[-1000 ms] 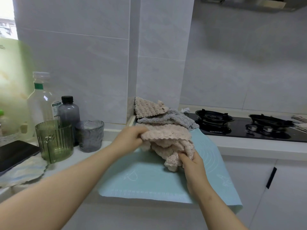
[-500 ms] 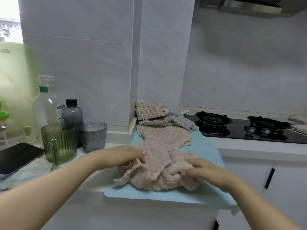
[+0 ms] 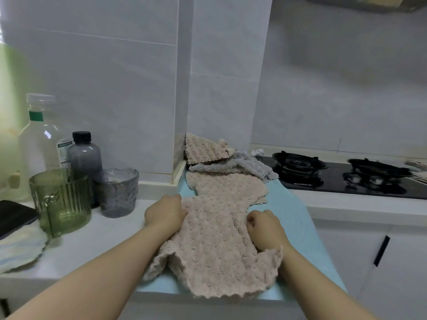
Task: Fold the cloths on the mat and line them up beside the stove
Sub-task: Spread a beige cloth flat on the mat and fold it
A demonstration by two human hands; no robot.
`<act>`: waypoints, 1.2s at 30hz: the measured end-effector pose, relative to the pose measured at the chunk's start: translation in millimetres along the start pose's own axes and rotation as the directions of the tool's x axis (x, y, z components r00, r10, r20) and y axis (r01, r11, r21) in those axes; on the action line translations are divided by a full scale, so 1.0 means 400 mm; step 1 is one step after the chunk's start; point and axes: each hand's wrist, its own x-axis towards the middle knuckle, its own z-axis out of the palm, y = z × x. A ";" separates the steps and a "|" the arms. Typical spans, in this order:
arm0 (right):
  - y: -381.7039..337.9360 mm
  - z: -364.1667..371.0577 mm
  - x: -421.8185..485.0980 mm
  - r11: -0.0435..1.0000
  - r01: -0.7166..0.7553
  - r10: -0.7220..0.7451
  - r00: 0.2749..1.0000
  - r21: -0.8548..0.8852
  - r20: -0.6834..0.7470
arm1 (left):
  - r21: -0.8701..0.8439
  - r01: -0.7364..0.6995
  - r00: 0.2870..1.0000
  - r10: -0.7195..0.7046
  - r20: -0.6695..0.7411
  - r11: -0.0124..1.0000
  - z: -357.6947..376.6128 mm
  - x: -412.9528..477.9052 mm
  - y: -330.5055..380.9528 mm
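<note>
Beige cloth (image 3: pixel 215 239), bunched before, now lies spread across the mat (image 3: pixel 298 218).

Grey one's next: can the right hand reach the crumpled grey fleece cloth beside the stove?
Probably yes: the grey fleece cloth lies mostly uncovered; the right hand must first drop its beige textured cloth.

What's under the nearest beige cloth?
Light blue mat, showing past the edges of the beige textured cloth. Its covered middle, and anything else beneath, can't be seen.
</note>
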 end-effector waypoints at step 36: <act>0.109 -0.094 -0.255 0.941 0.282 -0.300 0.952 0.187 0.070 | -0.376 -0.504 0.779 0.597 0.189 0.777 -0.056 -0.235 -0.115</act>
